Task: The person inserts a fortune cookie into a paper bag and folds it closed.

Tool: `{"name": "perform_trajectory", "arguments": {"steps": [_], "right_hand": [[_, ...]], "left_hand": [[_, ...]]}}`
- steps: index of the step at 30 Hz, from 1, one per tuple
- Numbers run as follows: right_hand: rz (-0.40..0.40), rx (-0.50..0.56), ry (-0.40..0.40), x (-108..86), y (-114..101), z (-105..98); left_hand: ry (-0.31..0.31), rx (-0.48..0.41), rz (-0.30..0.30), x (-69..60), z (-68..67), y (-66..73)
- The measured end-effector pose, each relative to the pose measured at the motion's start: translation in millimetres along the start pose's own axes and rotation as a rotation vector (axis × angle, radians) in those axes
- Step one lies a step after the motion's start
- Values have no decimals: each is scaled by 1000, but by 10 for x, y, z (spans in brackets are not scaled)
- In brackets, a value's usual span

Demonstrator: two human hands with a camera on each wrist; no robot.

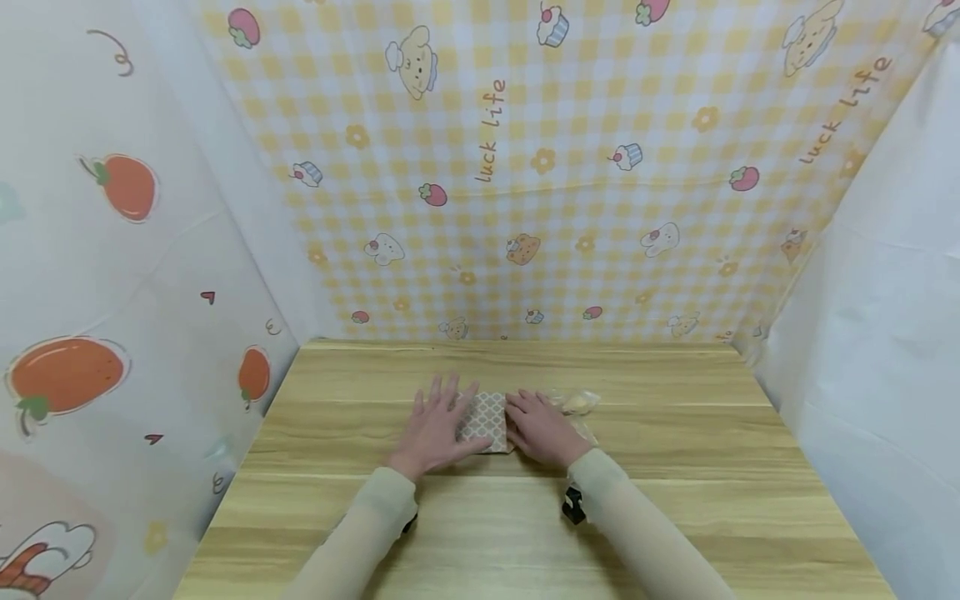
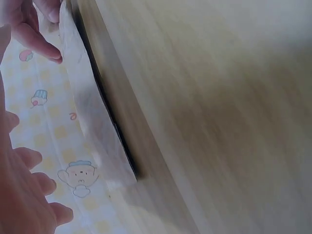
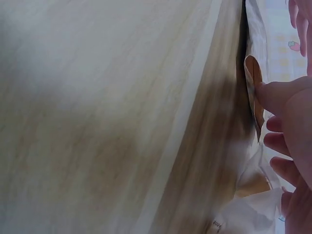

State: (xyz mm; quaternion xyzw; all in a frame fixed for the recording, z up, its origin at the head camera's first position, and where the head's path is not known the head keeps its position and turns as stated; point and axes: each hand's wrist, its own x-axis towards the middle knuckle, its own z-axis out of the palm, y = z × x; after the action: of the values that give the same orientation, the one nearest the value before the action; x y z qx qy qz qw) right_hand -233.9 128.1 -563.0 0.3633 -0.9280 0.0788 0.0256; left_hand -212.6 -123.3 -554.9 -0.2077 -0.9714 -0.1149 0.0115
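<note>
A flat paper bag [image 1: 486, 417] with a grey-and-white lattice print lies on the table between my hands. My left hand [image 1: 435, 429] rests over its left part with the fingers spread and the thumb along the near edge. At the bag's right end, my right hand [image 1: 543, 429] holds a folded-over edge; in the right wrist view the thumb touches the brown looped fold [image 3: 253, 83]. The bag's side [image 2: 92, 107] stands slightly above the tabletop in the left wrist view. The right index fingertip's contact is partly hidden.
A clear plastic wrapper [image 1: 581, 402] with something tan inside lies just right of my right hand, beside the bag. The wood-grain table [image 1: 480, 533] ends at a checked, cartoon-printed cloth [image 1: 540, 208] behind and white sheets at the sides.
</note>
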Motion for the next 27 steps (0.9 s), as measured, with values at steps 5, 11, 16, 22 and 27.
{"name": "perform_trajectory", "arguments": {"steps": [5, 11, 16, 22, 27], "right_hand": [[-14, -20, 6, -17, -20, -2], [-24, -60, 18, 5, -62, -1], [-26, -89, -9, 47, -91, 12], [-34, -124, -22, 62, -75, 40], [-15, -130, -35, 47, -17, 34]], "left_hand": [[-9, -10, 24, 38, 26, 41], [-3, -38, 38, 58, 63, 72], [-3, -49, 45, 63, 73, 90], [-5, -41, 58, 100, 87, 106], [-14, -35, 76, 149, 81, 128]]}}
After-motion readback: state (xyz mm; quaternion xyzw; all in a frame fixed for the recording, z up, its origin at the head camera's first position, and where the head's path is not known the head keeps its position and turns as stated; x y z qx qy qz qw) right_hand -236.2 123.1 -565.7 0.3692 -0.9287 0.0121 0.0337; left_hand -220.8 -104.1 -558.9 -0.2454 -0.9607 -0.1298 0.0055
